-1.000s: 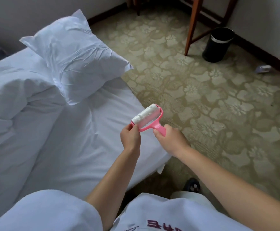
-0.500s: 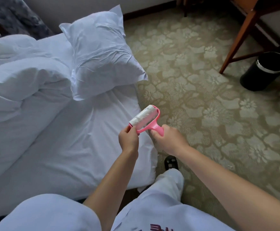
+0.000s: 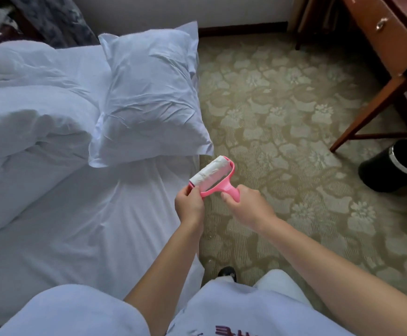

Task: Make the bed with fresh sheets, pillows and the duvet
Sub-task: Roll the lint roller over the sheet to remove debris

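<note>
A pink lint roller (image 3: 212, 177) with a white sticky roll hangs in the air over the bed's right edge. My right hand (image 3: 247, 207) grips its pink handle. My left hand (image 3: 189, 204) pinches the near end of the roll. A white pillow (image 3: 149, 93) lies on the white fitted sheet (image 3: 88, 226) at the right side of the bed. A crumpled white duvet (image 3: 28, 117) is bunched up on the left of the bed.
Patterned green carpet (image 3: 294, 117) covers the floor to the right of the bed. A black waste bin (image 3: 393, 166) stands at the right under a wooden desk (image 3: 389, 44). My foot in a dark shoe (image 3: 227, 272) is by the bed's edge.
My view has swung to the left and tilted down, so the pillow and bin sit further right in frame. Both hands keep the same hold on the lint roller.
</note>
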`<state>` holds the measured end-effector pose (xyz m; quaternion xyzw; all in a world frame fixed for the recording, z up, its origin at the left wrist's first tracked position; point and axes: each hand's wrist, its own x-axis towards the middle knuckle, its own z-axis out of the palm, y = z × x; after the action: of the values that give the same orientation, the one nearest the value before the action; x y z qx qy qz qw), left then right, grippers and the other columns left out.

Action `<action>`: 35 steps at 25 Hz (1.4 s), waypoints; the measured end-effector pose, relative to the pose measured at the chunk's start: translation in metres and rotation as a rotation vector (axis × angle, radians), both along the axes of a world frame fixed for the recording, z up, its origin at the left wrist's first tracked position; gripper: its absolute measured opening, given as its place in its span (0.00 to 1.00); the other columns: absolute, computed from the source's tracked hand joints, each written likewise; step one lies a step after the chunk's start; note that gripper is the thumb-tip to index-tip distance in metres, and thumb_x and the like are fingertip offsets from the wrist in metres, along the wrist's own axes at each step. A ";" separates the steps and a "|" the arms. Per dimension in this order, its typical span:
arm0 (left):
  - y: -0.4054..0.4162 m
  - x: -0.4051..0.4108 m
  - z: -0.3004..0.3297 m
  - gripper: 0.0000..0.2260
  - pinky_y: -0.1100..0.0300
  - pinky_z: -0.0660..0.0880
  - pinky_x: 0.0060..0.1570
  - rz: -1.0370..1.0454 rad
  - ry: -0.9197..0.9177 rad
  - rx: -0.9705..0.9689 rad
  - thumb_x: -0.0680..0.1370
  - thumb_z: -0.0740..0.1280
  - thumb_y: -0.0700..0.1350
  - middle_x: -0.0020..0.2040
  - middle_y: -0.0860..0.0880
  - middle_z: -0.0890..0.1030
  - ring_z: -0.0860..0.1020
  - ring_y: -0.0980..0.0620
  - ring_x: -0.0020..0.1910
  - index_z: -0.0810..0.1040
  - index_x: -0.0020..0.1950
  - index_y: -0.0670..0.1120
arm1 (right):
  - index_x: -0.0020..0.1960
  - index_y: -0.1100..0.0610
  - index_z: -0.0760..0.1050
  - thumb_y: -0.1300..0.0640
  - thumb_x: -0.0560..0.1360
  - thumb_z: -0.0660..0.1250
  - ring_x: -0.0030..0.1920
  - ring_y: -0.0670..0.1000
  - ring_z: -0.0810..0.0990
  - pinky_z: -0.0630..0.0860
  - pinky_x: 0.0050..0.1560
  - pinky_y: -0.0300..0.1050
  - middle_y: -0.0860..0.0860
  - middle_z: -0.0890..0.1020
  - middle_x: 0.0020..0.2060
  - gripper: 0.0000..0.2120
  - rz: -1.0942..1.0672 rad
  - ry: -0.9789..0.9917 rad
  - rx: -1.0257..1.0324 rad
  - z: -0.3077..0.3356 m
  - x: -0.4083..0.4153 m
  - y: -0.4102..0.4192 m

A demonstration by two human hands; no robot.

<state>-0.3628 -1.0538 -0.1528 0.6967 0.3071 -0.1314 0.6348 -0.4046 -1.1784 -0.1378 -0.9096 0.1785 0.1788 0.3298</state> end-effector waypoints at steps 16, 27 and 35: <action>0.049 0.030 -0.019 0.08 0.61 0.75 0.43 0.815 0.005 0.051 0.80 0.59 0.41 0.42 0.51 0.79 0.79 0.51 0.43 0.78 0.52 0.45 | 0.40 0.56 0.67 0.44 0.78 0.56 0.31 0.51 0.72 0.63 0.28 0.44 0.51 0.76 0.34 0.17 0.795 0.072 0.097 -0.036 0.146 0.057; 0.134 -0.041 -0.069 0.14 0.62 0.76 0.47 0.882 0.020 0.050 0.81 0.57 0.41 0.56 0.50 0.80 0.79 0.53 0.51 0.77 0.63 0.49 | 0.38 0.54 0.64 0.44 0.78 0.56 0.30 0.48 0.70 0.61 0.28 0.43 0.50 0.73 0.33 0.17 0.948 0.106 0.020 -0.083 0.100 0.158; 0.188 -0.075 -0.103 0.21 0.63 0.74 0.48 0.836 0.080 0.064 0.79 0.57 0.33 0.62 0.55 0.75 0.78 0.62 0.46 0.73 0.68 0.50 | 0.38 0.54 0.65 0.41 0.78 0.54 0.33 0.55 0.78 0.76 0.34 0.47 0.51 0.75 0.35 0.18 0.942 0.199 0.016 -0.101 0.075 0.220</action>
<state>-0.4382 -0.8653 -0.2559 0.5261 0.5916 0.1202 0.5991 -0.3299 -0.9588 -0.2391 -0.8674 -0.2238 0.3962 0.2012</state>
